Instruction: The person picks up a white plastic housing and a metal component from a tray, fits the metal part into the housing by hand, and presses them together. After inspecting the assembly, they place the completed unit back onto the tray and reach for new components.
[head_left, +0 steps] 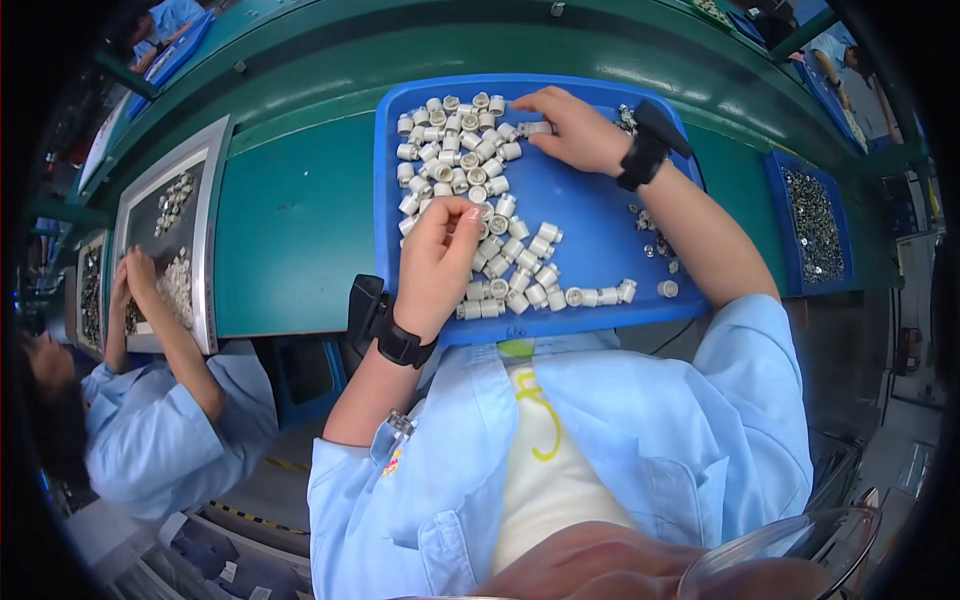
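Grip of the right hand (575,130) curved around one white fitting (537,128), thumb and forefinger apart; firm hold or loose, impossible to tell. Grip of the left hand (437,250) drawn in at the heap, thumb beside forefinger; pinching one fitting or none, impossible to tell. Under both, one blue tray (590,230) on one green worktop (290,220), with dozens of white fittings (460,160) crowding its left half, too jumbled for an exact count. Along the near edge, at least four in a row, plus one alone farther right. Several small metal bits (662,246) on the right side. Two black wristbands (406,345), one per wrist. Off left, one co-worker, with two hands (140,275) at one silver-framed tray (205,240). Off right, one more blue tray (783,215) of metal bits.
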`<control>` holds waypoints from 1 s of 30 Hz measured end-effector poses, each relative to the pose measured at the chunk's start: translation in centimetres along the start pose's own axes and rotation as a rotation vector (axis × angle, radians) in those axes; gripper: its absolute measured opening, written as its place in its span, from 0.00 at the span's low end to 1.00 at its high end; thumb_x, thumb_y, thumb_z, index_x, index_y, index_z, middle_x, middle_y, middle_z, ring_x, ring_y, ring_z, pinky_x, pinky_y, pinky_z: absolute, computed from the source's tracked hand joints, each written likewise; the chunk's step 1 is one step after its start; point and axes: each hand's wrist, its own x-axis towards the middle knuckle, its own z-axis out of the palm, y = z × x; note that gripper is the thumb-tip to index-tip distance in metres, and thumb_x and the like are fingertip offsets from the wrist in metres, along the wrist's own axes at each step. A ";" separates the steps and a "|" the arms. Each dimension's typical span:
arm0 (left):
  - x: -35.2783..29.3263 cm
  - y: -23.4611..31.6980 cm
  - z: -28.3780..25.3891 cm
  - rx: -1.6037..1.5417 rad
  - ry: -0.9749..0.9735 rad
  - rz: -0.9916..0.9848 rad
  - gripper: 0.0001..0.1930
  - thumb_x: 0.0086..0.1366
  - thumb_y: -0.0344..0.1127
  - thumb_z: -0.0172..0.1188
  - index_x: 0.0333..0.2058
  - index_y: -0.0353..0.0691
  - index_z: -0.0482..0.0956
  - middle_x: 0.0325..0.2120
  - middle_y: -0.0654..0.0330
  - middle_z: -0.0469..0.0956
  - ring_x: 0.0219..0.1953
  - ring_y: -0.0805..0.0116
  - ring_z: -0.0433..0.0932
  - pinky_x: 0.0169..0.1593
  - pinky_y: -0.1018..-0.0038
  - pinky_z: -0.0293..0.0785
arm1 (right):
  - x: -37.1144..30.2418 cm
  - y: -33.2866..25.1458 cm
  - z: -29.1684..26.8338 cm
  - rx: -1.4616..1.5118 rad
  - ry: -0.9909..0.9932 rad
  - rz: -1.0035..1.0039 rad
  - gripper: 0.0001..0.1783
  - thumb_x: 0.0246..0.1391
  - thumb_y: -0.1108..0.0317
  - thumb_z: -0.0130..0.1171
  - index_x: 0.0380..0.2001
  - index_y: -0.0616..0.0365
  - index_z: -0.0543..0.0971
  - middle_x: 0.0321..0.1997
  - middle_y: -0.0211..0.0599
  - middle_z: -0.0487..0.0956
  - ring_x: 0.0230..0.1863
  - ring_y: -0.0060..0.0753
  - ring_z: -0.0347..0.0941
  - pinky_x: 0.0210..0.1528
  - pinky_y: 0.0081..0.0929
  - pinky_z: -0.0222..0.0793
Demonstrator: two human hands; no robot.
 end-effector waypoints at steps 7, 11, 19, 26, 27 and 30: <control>-2.4 3.4 2.5 -0.501 -0.291 -0.317 0.09 0.63 0.32 0.51 0.41 0.37 0.68 0.32 0.63 0.74 0.32 0.80 0.71 0.37 0.84 0.67 | -7.7 -9.1 -1.5 0.825 0.029 0.034 0.24 0.44 0.76 0.58 0.48 0.59 0.71 0.40 0.40 0.74 0.39 0.37 0.72 0.44 0.27 0.67; -3.4 3.2 3.3 -0.539 -0.341 -0.232 0.11 0.64 0.34 0.50 0.43 0.37 0.66 0.35 0.62 0.74 0.35 0.78 0.73 0.39 0.83 0.68 | -10.2 -11.8 -1.5 0.212 0.179 -0.239 0.22 0.43 0.76 0.59 0.46 0.58 0.73 0.40 0.39 0.74 0.41 0.36 0.71 0.44 0.26 0.67; -3.5 2.9 3.1 -0.629 -0.332 -0.287 0.12 0.66 0.38 0.46 0.43 0.37 0.67 0.32 0.63 0.72 0.33 0.79 0.70 0.39 0.82 0.66 | -12.6 -7.5 -3.0 0.086 0.416 -0.053 0.18 0.45 0.70 0.60 0.42 0.59 0.75 0.40 0.38 0.75 0.39 0.34 0.72 0.42 0.25 0.67; -3.6 2.6 3.1 -0.602 -0.310 -0.326 0.11 0.67 0.37 0.44 0.42 0.39 0.68 0.30 0.65 0.71 0.31 0.80 0.68 0.38 0.82 0.65 | -13.2 2.0 -4.0 -0.177 0.188 0.399 0.16 0.48 0.65 0.59 0.41 0.59 0.75 0.40 0.40 0.74 0.38 0.35 0.72 0.41 0.25 0.67; -3.6 2.5 3.1 -0.573 -0.294 -0.329 0.10 0.67 0.37 0.43 0.42 0.40 0.69 0.30 0.65 0.71 0.30 0.80 0.68 0.38 0.83 0.65 | -13.2 2.4 -3.6 -0.199 0.141 0.370 0.16 0.48 0.65 0.58 0.41 0.59 0.75 0.40 0.40 0.74 0.38 0.35 0.72 0.40 0.26 0.67; -3.5 2.3 3.3 -0.533 -0.295 -0.317 0.11 0.67 0.38 0.44 0.42 0.40 0.69 0.30 0.66 0.71 0.30 0.81 0.68 0.37 0.83 0.65 | -12.8 2.9 -2.3 -0.287 0.065 0.336 0.15 0.49 0.65 0.57 0.40 0.58 0.75 0.40 0.41 0.74 0.37 0.37 0.72 0.41 0.26 0.68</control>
